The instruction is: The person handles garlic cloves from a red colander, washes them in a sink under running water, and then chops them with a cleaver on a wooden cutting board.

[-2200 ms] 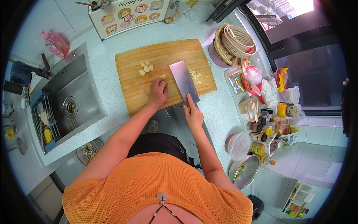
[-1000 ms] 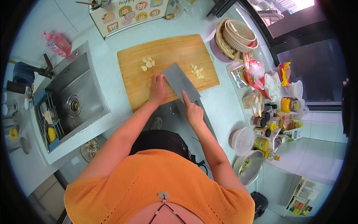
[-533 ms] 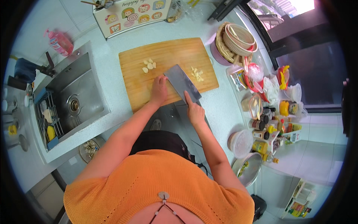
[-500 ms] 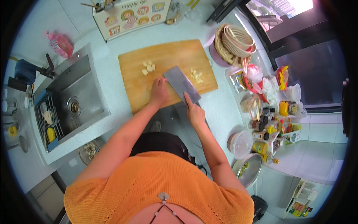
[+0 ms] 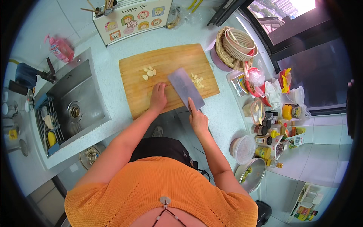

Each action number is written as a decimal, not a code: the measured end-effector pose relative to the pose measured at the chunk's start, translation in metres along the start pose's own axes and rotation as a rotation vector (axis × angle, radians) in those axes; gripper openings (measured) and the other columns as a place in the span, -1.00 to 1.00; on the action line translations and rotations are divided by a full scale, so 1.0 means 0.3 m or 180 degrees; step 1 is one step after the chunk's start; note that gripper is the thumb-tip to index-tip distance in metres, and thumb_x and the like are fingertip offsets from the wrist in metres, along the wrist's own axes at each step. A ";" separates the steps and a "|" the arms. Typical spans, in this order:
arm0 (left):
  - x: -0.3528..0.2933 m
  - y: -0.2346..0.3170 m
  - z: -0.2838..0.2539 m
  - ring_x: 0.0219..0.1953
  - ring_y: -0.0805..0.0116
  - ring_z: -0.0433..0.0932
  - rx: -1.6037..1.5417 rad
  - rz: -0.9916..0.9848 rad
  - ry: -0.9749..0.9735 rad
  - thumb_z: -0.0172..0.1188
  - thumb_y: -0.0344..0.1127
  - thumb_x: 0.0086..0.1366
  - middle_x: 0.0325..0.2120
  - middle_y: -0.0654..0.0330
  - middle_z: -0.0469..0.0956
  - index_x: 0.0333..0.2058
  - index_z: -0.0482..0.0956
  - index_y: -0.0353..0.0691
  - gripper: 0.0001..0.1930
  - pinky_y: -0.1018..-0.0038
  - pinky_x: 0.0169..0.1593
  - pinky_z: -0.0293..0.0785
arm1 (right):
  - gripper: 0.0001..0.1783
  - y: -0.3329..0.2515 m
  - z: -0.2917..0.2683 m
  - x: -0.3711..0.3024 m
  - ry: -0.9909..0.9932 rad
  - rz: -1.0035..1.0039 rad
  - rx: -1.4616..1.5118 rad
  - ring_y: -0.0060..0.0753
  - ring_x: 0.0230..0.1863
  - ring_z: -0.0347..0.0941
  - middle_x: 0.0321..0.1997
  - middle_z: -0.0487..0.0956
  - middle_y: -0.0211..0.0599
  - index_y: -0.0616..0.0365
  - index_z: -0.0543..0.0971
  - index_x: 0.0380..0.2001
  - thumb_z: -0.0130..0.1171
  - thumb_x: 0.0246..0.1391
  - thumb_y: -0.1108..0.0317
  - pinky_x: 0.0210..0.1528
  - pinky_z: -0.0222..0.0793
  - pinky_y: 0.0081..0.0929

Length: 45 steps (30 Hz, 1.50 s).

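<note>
A wooden cutting board (image 5: 138, 90) lies on the counter in front of me. My right hand (image 5: 199, 120) grips a cleaver (image 5: 185, 86) by its handle, the forefinger stretched along the blade. The broad blade lies tilted almost flat over the board's right half. Just left of the blade, my left hand (image 5: 158, 99) rests at the board's near part with its fingers curled together; anything inside them is hidden. Whole peeled garlic cloves (image 5: 149, 72) sit in a small group beyond that hand. Chopped garlic (image 5: 197, 80) lies to the right of the blade.
On the left is a steel sink (image 5: 81, 92) with a dish rack (image 5: 51, 125) and a pink soap bottle (image 5: 60, 49). Stacked baskets (image 5: 239, 43), seasoning jars (image 5: 263, 140), a lidded tub (image 5: 243, 147) and a metal bowl (image 5: 253, 174) line the right side.
A small gap has opened between my left fingers and the cleaver, which they were close against before. The blade has turned slightly and moved little. The garlic groups look unchanged.
</note>
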State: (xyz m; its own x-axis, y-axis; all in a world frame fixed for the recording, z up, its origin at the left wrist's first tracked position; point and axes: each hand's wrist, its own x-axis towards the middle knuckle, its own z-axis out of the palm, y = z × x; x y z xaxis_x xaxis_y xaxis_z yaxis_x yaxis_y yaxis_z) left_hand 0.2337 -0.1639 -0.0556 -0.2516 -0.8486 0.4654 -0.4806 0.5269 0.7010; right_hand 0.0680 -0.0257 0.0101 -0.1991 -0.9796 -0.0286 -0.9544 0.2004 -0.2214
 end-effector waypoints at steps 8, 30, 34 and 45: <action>-0.009 0.015 -0.006 -0.04 -0.03 0.34 -0.0088 -0.0114 -0.0052 -0.05 -0.64 0.02 -0.15 -0.02 0.36 -0.14 0.36 -0.28 -0.63 0.22 0.03 0.33 | -0.09 0.008 -0.026 0.048 -0.0079 -0.0003 -0.0192 0.03 -0.58 0.49 -0.62 0.52 -0.11 -0.46 0.03 0.32 0.03 -0.09 0.51 -0.50 0.41 -0.06; -0.008 0.004 -0.003 -0.06 -0.02 0.35 -0.0196 -0.0041 0.0039 -0.09 -0.64 0.08 -0.21 0.00 0.37 -0.18 0.38 -0.27 -0.70 0.24 0.00 0.34 | -0.12 0.029 0.019 0.032 -0.0080 -0.0028 -0.0396 -0.03 -0.64 0.47 -0.68 0.49 -0.14 -0.37 0.06 0.32 0.04 -0.09 0.50 -0.55 0.41 -0.08; -0.003 0.017 -0.016 -0.06 -0.01 0.36 -0.0180 -0.0125 0.0049 -0.09 -0.64 0.13 -0.21 0.01 0.38 -0.17 0.38 -0.28 -0.73 0.26 0.00 0.35 | -0.14 0.014 0.048 -0.049 -0.0039 0.0170 -0.0157 -0.02 -0.62 0.49 -0.65 0.52 -0.13 -0.42 0.06 0.32 0.01 -0.06 0.49 -0.56 0.40 -0.08; 0.045 -0.083 -0.088 -0.24 0.46 0.49 -0.2458 -0.1317 0.0238 -0.03 -0.60 0.24 -0.28 0.23 0.48 -0.16 0.43 -0.24 -0.78 0.55 -0.13 0.45 | -0.25 0.031 -0.137 -0.026 -0.0975 0.1037 0.3582 -0.59 -0.76 0.12 -0.69 0.29 -0.48 -0.25 0.18 0.28 0.11 0.03 0.51 -0.70 0.11 -0.59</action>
State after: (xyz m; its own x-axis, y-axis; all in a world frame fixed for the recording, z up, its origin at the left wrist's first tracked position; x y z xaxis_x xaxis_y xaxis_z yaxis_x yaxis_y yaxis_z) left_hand 0.2645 -0.1873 -0.0523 -0.1142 -0.9875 0.1083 0.1882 0.0855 0.9784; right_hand 0.0514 -0.0155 0.0484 -0.1877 -0.8798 -0.4367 -0.1114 0.4608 -0.8805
